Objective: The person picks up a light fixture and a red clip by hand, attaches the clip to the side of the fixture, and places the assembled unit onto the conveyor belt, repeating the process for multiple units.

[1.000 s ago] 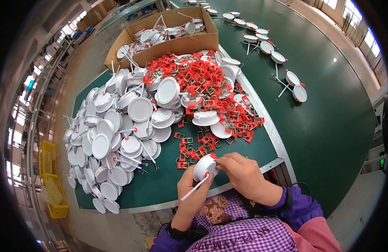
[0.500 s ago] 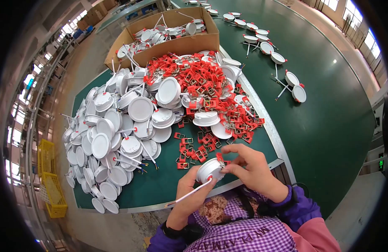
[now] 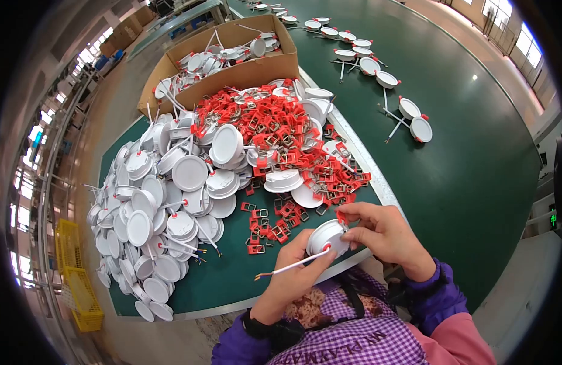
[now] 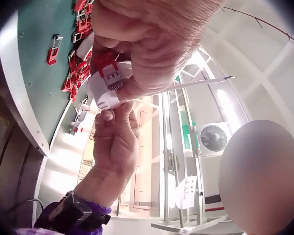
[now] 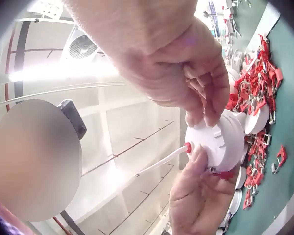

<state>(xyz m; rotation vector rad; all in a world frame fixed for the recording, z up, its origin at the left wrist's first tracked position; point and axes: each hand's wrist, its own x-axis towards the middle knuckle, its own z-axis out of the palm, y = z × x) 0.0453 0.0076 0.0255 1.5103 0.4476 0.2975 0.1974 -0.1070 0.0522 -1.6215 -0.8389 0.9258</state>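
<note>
A round white downlight (image 3: 320, 238) is held in front of the body, its white cable (image 3: 287, 267) trailing left with bare wire ends. My left hand (image 3: 293, 281) grips the housing around its side. At the opposite rim, my right hand (image 3: 393, 240) pinches a red spring clip (image 3: 341, 216) between thumb and forefinger, partly covered by the fingers. The left wrist view shows a red clip (image 4: 108, 67) with a coiled spring on the housing beside the left fingers. In the right wrist view, the right fingertips meet the edge of the downlight (image 5: 219, 143).
Many white downlights (image 3: 189, 173) are heaped on the green table at left. Loose red clips (image 3: 268, 121) lie piled beside them, with several nearer the hands. Behind stands a cardboard box (image 3: 238, 72) of lights. Along the green conveyor (image 3: 469, 158), downlights with clips (image 3: 421, 129) form a line.
Both hands have shifted rightward over the table edge with the downlight. The right forefinger, raised half a second ago, now bends down onto the red clip. The head view has turned slightly right.
</note>
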